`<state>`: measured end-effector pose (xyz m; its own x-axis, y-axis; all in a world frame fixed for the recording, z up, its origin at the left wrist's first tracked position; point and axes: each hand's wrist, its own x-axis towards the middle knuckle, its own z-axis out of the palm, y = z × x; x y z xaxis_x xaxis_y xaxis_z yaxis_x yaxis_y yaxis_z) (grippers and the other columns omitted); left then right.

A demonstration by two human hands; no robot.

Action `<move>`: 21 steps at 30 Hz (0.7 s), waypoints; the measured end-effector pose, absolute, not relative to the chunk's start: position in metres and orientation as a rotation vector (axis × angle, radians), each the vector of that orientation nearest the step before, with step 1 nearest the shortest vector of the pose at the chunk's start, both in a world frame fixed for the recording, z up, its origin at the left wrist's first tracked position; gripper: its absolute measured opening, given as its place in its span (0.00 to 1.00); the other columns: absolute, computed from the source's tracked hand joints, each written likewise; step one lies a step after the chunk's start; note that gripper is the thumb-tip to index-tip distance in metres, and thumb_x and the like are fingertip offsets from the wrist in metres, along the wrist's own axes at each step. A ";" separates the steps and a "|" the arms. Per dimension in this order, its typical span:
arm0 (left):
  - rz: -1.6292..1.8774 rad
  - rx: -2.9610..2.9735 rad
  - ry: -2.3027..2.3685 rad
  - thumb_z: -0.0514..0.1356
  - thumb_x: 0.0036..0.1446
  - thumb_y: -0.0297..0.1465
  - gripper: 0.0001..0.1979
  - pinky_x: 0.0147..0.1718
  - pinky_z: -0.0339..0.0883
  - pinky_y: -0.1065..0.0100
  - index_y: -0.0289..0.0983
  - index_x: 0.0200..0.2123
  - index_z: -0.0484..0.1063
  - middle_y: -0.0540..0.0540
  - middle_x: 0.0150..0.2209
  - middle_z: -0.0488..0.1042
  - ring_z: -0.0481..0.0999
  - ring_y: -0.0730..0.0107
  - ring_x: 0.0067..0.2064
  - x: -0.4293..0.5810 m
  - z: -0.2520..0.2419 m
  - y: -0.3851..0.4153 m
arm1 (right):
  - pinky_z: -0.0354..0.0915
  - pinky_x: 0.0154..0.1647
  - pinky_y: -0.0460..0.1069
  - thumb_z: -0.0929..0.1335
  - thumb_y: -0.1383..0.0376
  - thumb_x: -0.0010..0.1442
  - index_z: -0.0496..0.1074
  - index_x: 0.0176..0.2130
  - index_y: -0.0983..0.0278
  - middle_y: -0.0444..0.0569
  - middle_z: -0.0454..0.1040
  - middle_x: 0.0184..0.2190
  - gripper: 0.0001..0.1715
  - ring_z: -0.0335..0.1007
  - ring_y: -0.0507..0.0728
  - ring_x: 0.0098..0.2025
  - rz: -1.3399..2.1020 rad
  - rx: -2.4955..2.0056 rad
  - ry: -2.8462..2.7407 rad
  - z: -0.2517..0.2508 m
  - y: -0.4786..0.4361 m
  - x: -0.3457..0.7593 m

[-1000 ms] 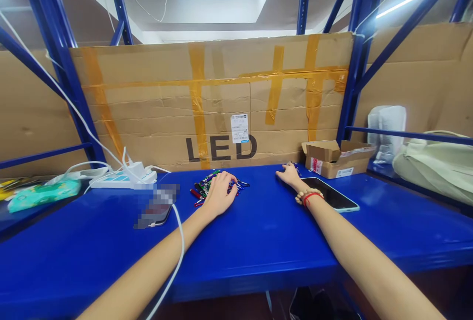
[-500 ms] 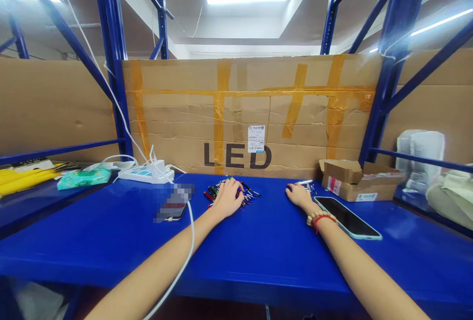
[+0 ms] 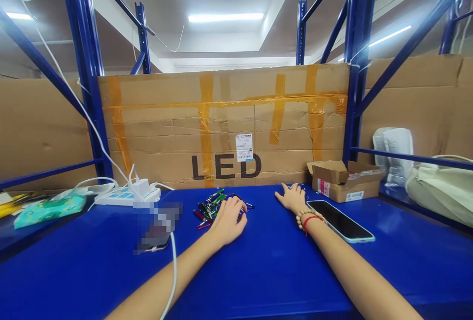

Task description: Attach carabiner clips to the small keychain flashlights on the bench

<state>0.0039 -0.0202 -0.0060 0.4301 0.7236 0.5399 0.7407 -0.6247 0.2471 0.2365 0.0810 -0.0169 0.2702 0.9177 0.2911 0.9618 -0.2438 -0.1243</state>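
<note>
My left hand (image 3: 228, 219) rests at the right side of a pile of small shiny pen-like pieces (image 3: 210, 207), green, black and red among them. Its fingers curve loosely over the pile's edge, thumb apart, and I see nothing gripped. Part of the pile is hidden under the fingers. Over to the right, my right hand (image 3: 292, 198) lies palm down with fingers and thumb spread. Some small shiny pieces show just past its fingertips, mostly covered by it. Beads and a red cord circle that wrist, close to a phone (image 3: 340, 220) with a pale blue edge.
A small open cardboard box (image 3: 345, 182) stands behind the phone. At left are a white power strip (image 3: 121, 197), a teal soft pack (image 3: 51, 210) and a pixelated dark device (image 3: 157, 241). A white cable (image 3: 173, 275) hangs across my left forearm. Large cardboard (image 3: 166, 133) backs the blue table.
The view has shifted, so the scene sits further left and lower. My right hand has spread its fingers, covering the white piece seen beside it earlier. My left hand stays at the pile.
</note>
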 end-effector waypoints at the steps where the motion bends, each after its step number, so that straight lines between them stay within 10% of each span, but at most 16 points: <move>1: -0.969 -2.640 -1.337 0.48 0.53 0.26 0.07 0.44 0.57 0.60 0.39 0.34 0.64 0.46 0.39 0.68 0.65 0.64 0.42 0.004 -0.006 -0.021 | 0.44 0.55 0.60 0.57 0.51 0.61 0.57 0.61 0.64 0.66 0.55 0.59 0.34 0.48 0.69 0.62 -0.209 -2.271 -1.756 -0.016 0.083 0.237; 13: -0.970 -2.625 -1.318 0.48 0.54 0.27 0.07 0.44 0.57 0.60 0.40 0.34 0.65 0.46 0.38 0.68 0.65 0.64 0.43 0.001 -0.007 -0.014 | 0.49 0.53 0.61 0.56 0.53 0.61 0.72 0.47 0.72 0.66 0.65 0.53 0.30 0.55 0.68 0.57 -0.195 -2.278 -1.691 -0.025 0.091 0.244; 21: -0.984 -2.319 -1.625 0.47 0.56 0.28 0.08 0.43 0.55 0.57 0.38 0.33 0.64 0.43 0.38 0.69 0.65 0.58 0.43 -0.026 0.000 -0.001 | 0.51 0.51 0.58 0.63 0.54 0.57 0.64 0.54 0.79 0.73 0.60 0.54 0.35 0.56 0.71 0.56 -0.285 -2.323 -1.428 -0.027 0.078 0.237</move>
